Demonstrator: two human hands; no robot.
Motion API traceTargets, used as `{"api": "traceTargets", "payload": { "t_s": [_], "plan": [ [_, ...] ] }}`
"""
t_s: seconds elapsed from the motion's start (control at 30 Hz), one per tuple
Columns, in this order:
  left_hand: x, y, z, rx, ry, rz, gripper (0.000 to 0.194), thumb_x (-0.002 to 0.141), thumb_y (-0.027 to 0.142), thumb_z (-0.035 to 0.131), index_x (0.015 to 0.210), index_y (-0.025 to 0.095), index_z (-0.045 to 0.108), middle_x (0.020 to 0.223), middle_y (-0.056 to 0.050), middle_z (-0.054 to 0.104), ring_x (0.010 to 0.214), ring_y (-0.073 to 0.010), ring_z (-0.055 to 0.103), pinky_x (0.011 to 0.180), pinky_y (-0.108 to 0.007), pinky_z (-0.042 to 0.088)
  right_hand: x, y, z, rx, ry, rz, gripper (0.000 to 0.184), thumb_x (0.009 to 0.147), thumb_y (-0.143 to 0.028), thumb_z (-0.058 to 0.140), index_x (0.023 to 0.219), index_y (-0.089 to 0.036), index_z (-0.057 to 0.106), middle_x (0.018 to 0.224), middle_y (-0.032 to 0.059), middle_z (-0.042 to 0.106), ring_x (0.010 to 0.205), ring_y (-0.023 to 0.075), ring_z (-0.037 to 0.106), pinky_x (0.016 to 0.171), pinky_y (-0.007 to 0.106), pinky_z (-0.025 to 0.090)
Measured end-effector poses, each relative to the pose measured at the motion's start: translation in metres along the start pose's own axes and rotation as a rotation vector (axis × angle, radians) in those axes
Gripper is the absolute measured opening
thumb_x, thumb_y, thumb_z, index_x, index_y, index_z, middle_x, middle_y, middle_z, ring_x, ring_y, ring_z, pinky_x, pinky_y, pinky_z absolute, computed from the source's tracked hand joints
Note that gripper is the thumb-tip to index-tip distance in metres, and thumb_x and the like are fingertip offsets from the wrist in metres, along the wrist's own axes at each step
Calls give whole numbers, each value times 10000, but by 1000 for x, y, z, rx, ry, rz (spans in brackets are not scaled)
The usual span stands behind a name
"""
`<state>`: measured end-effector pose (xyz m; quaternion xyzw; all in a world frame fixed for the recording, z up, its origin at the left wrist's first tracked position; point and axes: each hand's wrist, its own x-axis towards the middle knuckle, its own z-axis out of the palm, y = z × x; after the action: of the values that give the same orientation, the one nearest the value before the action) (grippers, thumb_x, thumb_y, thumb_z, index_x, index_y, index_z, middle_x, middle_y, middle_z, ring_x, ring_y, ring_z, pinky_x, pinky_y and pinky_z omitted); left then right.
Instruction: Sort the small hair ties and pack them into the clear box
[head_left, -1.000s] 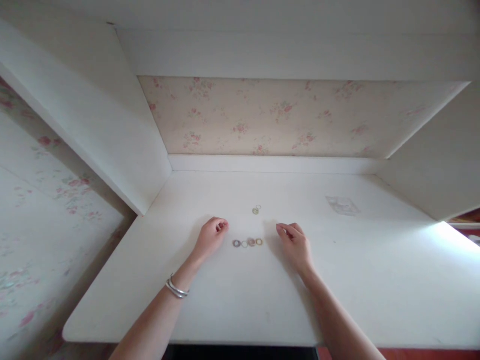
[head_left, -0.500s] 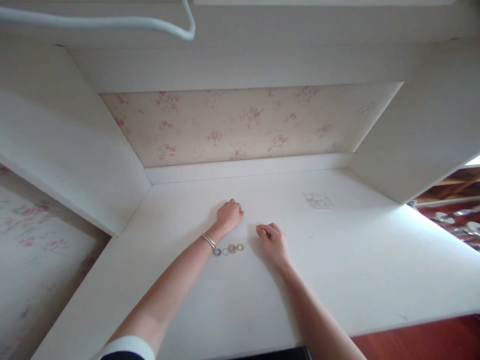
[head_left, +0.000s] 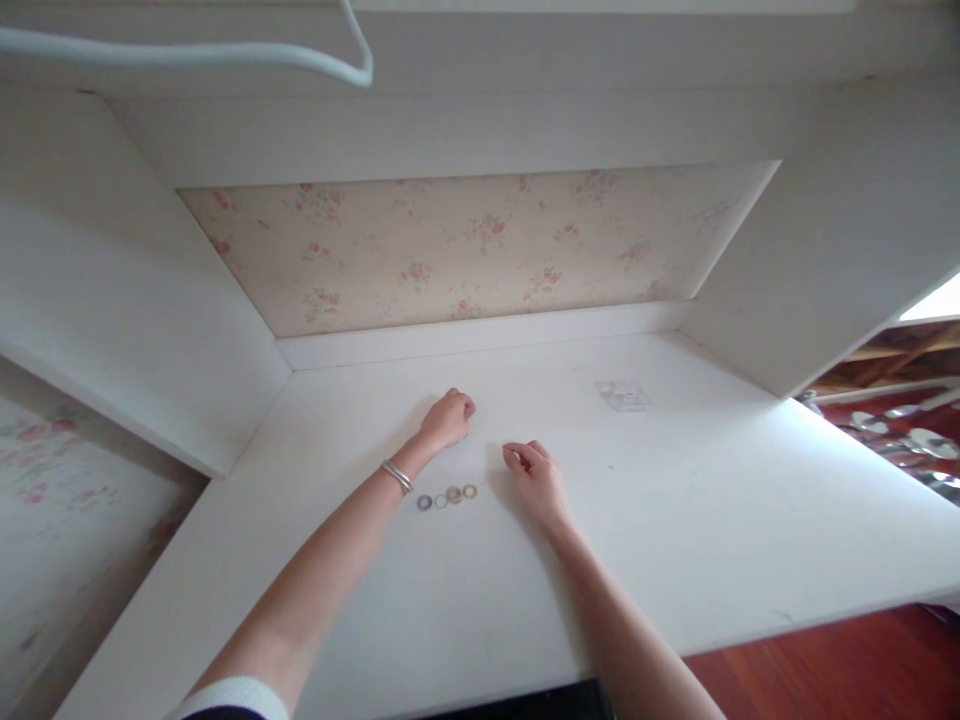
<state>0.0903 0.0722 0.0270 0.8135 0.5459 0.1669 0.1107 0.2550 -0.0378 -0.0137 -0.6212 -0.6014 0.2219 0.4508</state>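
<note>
Item: four small rings (head_left: pixel 454 496), lying flat in a short row on your bench (head_left: pixel 480 590), nearer to you than your left hand and to the left of your right hand. From left to right you had a dark ring (head_left: pixel 420 502), a thin pale ring (head_left: pixel 441 507), a brownish ring (head_left: pixel 452 498) and a yellow ring (head_left: pixel 470 486). The last two sat close; contact could not be told.

Item: left hand (head_left: pixel 448 416), above the bench beyond the row, fingers curled under; you showed only its back, so anything held could not be told.

Item: right hand (head_left: pixel 535 478), beside the row, fingers loosely bent, tips near one another; whether they met could not be told.

Item: bracelet (head_left: pixel 397 477) on your left wrist, near the dark ring. Lifting that forearm slightly probably kept the row undisturbed.

Item: clear packet (head_left: pixel 624 395), well apart, towards the back.

Handling note: such flat pieces likely called for a light fingertip pinch at the rim, one ring each time, without nudging its neighbours.
</note>
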Motion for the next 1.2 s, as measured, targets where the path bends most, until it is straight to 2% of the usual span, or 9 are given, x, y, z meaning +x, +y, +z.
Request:
{"api": "traceTargets", "payload": {
  "t_s": [0.13,0.27,0.4,0.53,0.67,0.9,1.07,1.2],
  "plan": [
    [-29,-13,-23,-64,78,30,180,892,223,451,884,173,623,950,-45,587,905,-148,584,836,-254,444,0,2,1,-1,-12,6,308,844,-406,447,883,-225,693,746,7,549,653,131,514,637,248,395],
    [-80,-25,-38,-174,144,85,163,897,246,458,853,180,600,897,-25,565,799,-132,579,770,-256,457,0,2,2,-20,-44,1,318,847,-420,440,911,-232,687,787,13,571,682,136,531,655,254,401],
    [-132,-27,-38,-175,86,75,184,923,263,416,887,197,584,911,-26,561,774,-126,570,734,-249,460,-1,2,2,-69,-68,-8,322,848,-420,429,908,-237,687,793,14,577,692,139,543,670,261,405],
    [-165,-25,-30,-159,34,119,180,931,230,404,914,208,582,907,-20,569,805,-127,576,748,-246,459,-2,2,3,-108,-62,-19,339,840,-429,423,902,-232,692,777,19,580,689,148,545,665,268,407],
    [-177,-27,-25,-94,52,142,198,934,222,398,921,208,595,889,-23,574,800,-133,574,741,-254,462,-3,1,3,-129,-73,-26,356,843,-447,418,907,-230,692,753,17,574,675,148,539,654,267,402],
    [-179,-32,-23,-11,13,171,209,935,216,390,936,200,598,886,-26,574,778,-135,572,730,-262,469,-4,-1,4,-131,-73,-4,370,836,-456,423,899,-209,691,768,22,582,648,141,534,645,265,406],
    [-180,-36,-21,-58,21,148,228,940,234,381,988,218,604,919,-26,580,803,-135,584,750,-266,477,-6,-3,5,-176,-102,-22,367,850,-438,409,971,-212,672,766,19,577,628,138,530,635,266,408],
    [-180,-39,-20,-160,52,87,247,947,248,360,1024,228,594,962,-28,578,817,-127,588,773,-260,485,-2,-11,13,-330,-212,-100,325,874,-375,405,1091,-259,618,879,24,607,715,143,566,713,284,392]
  ]
}}
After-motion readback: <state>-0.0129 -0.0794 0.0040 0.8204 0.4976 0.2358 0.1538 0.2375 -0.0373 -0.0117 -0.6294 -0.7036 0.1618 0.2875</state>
